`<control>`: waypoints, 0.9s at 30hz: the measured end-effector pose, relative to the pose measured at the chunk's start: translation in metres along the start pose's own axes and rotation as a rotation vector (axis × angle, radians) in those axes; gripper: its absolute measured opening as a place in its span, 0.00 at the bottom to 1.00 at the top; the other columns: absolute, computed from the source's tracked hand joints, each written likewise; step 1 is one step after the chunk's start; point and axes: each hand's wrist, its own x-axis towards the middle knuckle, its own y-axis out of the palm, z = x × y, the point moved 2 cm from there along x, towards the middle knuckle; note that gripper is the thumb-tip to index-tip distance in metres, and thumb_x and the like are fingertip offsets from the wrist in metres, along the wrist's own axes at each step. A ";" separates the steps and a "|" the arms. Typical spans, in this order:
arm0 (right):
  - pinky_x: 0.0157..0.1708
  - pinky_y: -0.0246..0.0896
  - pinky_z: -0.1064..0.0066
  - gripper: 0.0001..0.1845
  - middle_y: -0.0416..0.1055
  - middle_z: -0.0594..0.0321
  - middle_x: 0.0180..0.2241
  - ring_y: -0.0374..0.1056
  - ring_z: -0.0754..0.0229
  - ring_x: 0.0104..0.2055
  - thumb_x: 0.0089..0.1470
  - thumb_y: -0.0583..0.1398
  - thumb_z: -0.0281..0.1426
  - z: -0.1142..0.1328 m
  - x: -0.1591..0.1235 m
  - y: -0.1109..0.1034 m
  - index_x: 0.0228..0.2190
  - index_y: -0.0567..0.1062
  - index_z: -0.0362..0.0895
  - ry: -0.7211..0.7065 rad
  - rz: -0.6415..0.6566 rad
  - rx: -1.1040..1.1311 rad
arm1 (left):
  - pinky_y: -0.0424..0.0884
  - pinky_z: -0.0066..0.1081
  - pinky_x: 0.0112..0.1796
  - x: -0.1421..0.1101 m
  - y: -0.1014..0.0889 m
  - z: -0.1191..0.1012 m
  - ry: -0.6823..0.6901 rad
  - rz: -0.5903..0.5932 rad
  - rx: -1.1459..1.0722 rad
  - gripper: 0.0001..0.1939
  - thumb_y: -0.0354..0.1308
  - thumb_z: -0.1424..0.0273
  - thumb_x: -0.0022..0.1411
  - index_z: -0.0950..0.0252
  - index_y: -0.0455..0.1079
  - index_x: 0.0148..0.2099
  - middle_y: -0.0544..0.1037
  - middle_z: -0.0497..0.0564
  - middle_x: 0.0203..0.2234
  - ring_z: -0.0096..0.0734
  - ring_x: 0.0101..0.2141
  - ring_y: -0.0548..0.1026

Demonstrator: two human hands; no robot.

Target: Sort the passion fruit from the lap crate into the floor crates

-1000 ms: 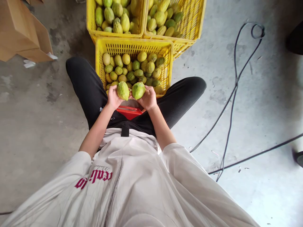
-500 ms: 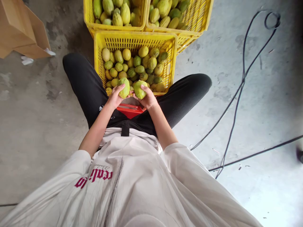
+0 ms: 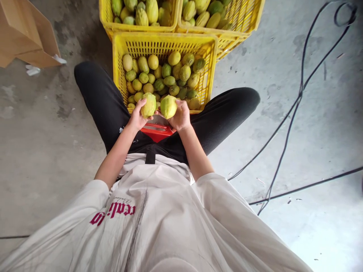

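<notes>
My left hand grips a yellow-green melon-like fruit, its thumb on the near side. A second such fruit, a bit more yellow on its face, rests in my right hand. Both are held side by side, slightly apart, over the near rim of a yellow plastic crate. Many smaller green and yellow fruits lie inside that crate, between my knees. Below my hands a red plastic piece shows between my thighs; its full shape is hidden.
Two more yellow crates, left and right, hold larger green fruits behind the near one. An open cardboard box stands at the far left, with white scraps beside it. Black cables cross the concrete floor on the right.
The fruit in my right hand has been turned, and my right thumb has shifted to its side. The fruit on the left is also rotated a little. The view has moved slightly.
</notes>
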 end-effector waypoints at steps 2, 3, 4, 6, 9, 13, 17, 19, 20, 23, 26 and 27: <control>0.54 0.83 0.57 0.21 0.82 0.64 0.40 0.80 0.49 0.51 0.57 0.73 0.47 -0.004 0.001 0.001 0.45 0.76 0.50 0.001 -0.011 0.010 | 0.70 0.26 0.23 -0.002 0.001 0.001 -0.010 0.014 0.004 0.22 0.63 0.54 0.74 0.62 0.76 0.61 0.86 0.52 0.38 0.36 0.33 0.86; 0.53 0.83 0.59 0.21 0.82 0.65 0.40 0.79 0.51 0.49 0.56 0.74 0.45 -0.005 0.001 0.001 0.44 0.76 0.50 -0.003 -0.021 0.011 | 0.69 0.25 0.22 -0.003 0.002 0.001 -0.013 0.025 0.010 0.22 0.64 0.53 0.73 0.62 0.77 0.60 0.86 0.52 0.39 0.35 0.32 0.85; 0.53 0.82 0.60 0.20 0.82 0.65 0.39 0.79 0.52 0.49 0.56 0.74 0.44 -0.006 0.002 0.001 0.43 0.76 0.50 -0.010 -0.037 0.011 | 0.68 0.25 0.22 -0.004 0.003 0.001 -0.014 0.041 0.016 0.21 0.64 0.53 0.73 0.62 0.77 0.59 0.86 0.53 0.38 0.33 0.30 0.84; 0.53 0.82 0.62 0.17 0.82 0.66 0.39 0.78 0.52 0.49 0.58 0.74 0.43 -0.006 0.003 -0.001 0.41 0.76 0.51 -0.023 -0.080 0.007 | 0.65 0.24 0.20 -0.005 0.005 0.002 -0.017 0.084 0.026 0.20 0.63 0.53 0.74 0.62 0.77 0.57 0.86 0.52 0.36 0.31 0.27 0.82; 0.52 0.81 0.62 0.16 0.82 0.64 0.39 0.79 0.51 0.49 0.61 0.72 0.46 -0.003 0.005 -0.002 0.39 0.76 0.50 0.007 -0.126 -0.008 | 0.60 0.23 0.16 -0.004 0.009 0.003 -0.039 0.151 0.038 0.22 0.59 0.50 0.77 0.61 0.77 0.56 0.83 0.50 0.31 0.28 0.22 0.78; 0.45 0.83 0.59 0.22 0.83 0.60 0.39 0.81 0.48 0.50 0.61 0.69 0.55 0.001 0.002 0.000 0.39 0.77 0.51 0.087 -0.141 -0.033 | 0.50 0.23 0.12 -0.001 0.010 0.004 -0.075 0.197 0.057 0.31 0.48 0.41 0.80 0.63 0.76 0.46 0.79 0.50 0.26 0.25 0.16 0.71; 0.47 0.84 0.54 0.22 0.84 0.58 0.40 0.81 0.43 0.53 0.60 0.67 0.56 0.004 0.000 0.002 0.39 0.77 0.51 0.048 -0.119 0.031 | 0.49 0.25 0.11 0.005 0.006 0.006 -0.095 0.159 0.058 0.35 0.42 0.40 0.81 0.63 0.75 0.43 0.77 0.50 0.23 0.25 0.14 0.68; 0.51 0.83 0.51 0.20 0.84 0.58 0.41 0.81 0.42 0.56 0.60 0.66 0.53 0.003 0.002 0.001 0.39 0.77 0.50 0.027 -0.098 0.068 | 0.57 0.26 0.13 0.009 0.003 0.007 -0.096 0.110 0.052 0.34 0.44 0.40 0.80 0.63 0.77 0.46 0.78 0.51 0.24 0.28 0.16 0.71; 0.53 0.83 0.50 0.18 0.84 0.59 0.41 0.80 0.42 0.57 0.60 0.66 0.51 0.002 0.003 0.000 0.39 0.77 0.50 0.023 -0.091 0.077 | 0.65 0.28 0.16 0.011 0.001 0.007 -0.092 0.081 0.041 0.34 0.44 0.41 0.80 0.63 0.78 0.47 0.79 0.52 0.26 0.31 0.18 0.74; 0.59 0.80 0.51 0.14 0.84 0.63 0.40 0.79 0.45 0.60 0.62 0.66 0.47 -0.002 0.007 -0.001 0.39 0.75 0.51 0.021 -0.076 0.074 | 0.84 0.38 0.37 0.017 -0.004 0.008 -0.053 0.003 0.002 0.33 0.41 0.45 0.83 0.64 0.78 0.51 0.82 0.55 0.32 0.39 0.32 0.83; 0.63 0.78 0.54 0.11 0.84 0.65 0.39 0.78 0.48 0.61 0.62 0.68 0.43 -0.005 0.008 0.000 0.40 0.76 0.51 0.024 -0.039 0.050 | 0.85 0.43 0.49 0.019 -0.005 0.005 -0.003 -0.018 0.010 0.30 0.42 0.48 0.84 0.64 0.77 0.51 0.82 0.57 0.37 0.46 0.45 0.86; 0.63 0.77 0.55 0.12 0.84 0.65 0.39 0.79 0.48 0.61 0.62 0.69 0.42 -0.006 0.008 0.001 0.41 0.76 0.50 0.022 -0.032 0.045 | 0.85 0.43 0.49 0.018 -0.005 0.005 0.008 -0.014 0.014 0.29 0.44 0.48 0.84 0.64 0.77 0.50 0.82 0.57 0.38 0.47 0.47 0.86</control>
